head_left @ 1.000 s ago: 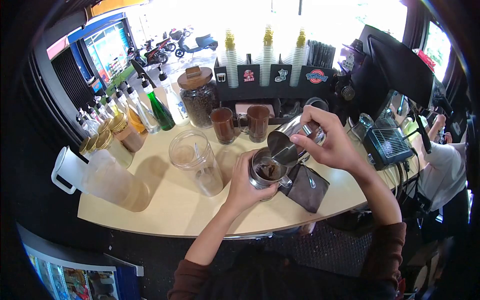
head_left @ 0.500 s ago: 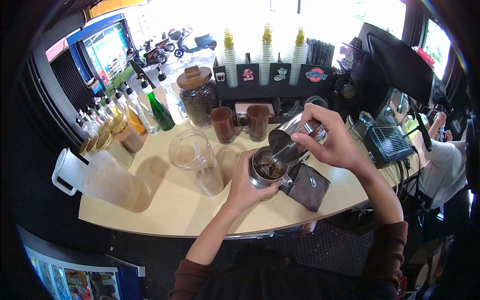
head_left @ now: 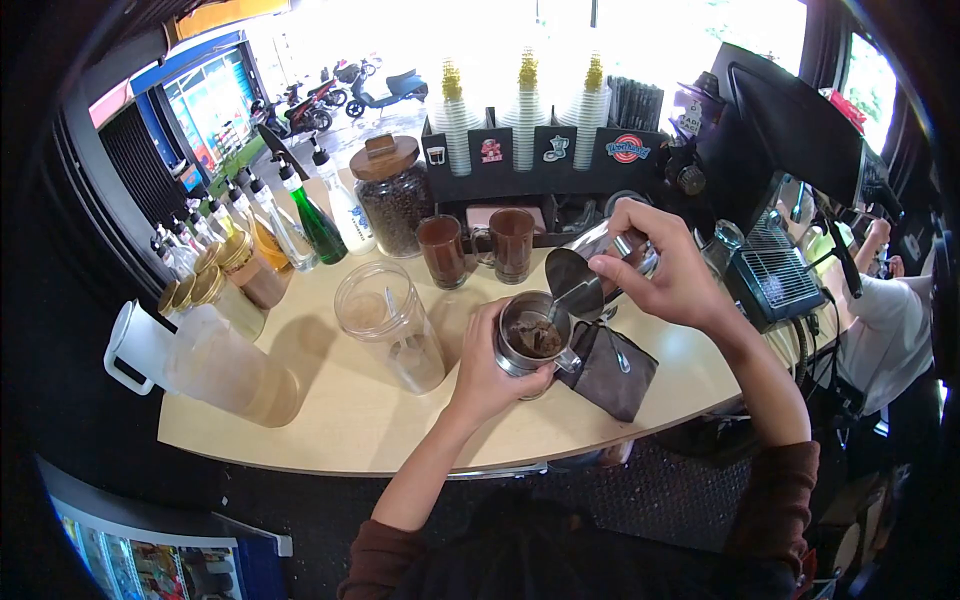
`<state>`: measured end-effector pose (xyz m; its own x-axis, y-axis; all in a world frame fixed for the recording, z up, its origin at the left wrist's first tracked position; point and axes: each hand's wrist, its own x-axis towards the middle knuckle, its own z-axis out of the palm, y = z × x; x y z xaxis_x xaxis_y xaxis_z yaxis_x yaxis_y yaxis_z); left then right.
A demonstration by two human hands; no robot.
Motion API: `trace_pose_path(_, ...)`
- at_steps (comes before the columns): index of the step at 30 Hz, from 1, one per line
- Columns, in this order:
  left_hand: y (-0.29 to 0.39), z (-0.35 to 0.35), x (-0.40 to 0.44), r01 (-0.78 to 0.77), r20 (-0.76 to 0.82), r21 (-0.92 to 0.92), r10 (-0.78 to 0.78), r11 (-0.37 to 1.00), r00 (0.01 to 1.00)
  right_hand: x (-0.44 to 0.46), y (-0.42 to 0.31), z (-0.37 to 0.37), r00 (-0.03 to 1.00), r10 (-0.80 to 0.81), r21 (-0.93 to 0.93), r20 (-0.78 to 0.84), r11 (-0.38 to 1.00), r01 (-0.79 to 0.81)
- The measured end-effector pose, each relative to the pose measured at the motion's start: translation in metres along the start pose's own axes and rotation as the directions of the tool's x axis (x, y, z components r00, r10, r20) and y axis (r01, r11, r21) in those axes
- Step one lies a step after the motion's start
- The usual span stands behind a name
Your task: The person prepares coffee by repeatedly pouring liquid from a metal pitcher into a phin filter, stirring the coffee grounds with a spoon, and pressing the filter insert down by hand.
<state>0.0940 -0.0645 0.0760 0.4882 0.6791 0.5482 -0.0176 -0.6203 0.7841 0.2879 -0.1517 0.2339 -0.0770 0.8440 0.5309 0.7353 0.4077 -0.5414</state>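
Observation:
My left hand (head_left: 487, 372) is wrapped round a metal cup (head_left: 520, 358) with dark, wet contents, on the wooden counter (head_left: 330, 440). Above its right rim, my right hand (head_left: 665, 265) grips a shiny metal pitcher (head_left: 577, 284), tilted so that a thin stream runs from its lip into the cup. A dark folded cloth (head_left: 615, 378) lies right of the cup, with a small metal spoon on it. Left of my left hand stands a clear jar (head_left: 405, 345) of pale powder with a scoop inside. Two glass mugs (head_left: 443, 250) of brown liquid stand behind the cup.
A jug (head_left: 235, 365) with a white lid leans in view at the left, near lidded jars and pump bottles (head_left: 312, 222). Behind are a coffee bean jar (head_left: 392, 205) and a black cup holder (head_left: 560, 180). A machine (head_left: 780, 275) and a person's arm (head_left: 880, 325) are at the right.
The pitcher has shifted slightly right with my right hand, and a stream now shows from its lip. My left hand stays round the cup. The whole view has shifted slightly.

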Motion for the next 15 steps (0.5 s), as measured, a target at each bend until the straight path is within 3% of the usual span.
trace_pose_path(15, -0.0021, 0.0009, -0.0005, -0.011, -0.003, -0.025, 0.011, 1.000, 1.000, 0.0064, -0.0029, -0.0005, 0.998, -0.007, -0.042, -0.057, 0.999, 0.005)
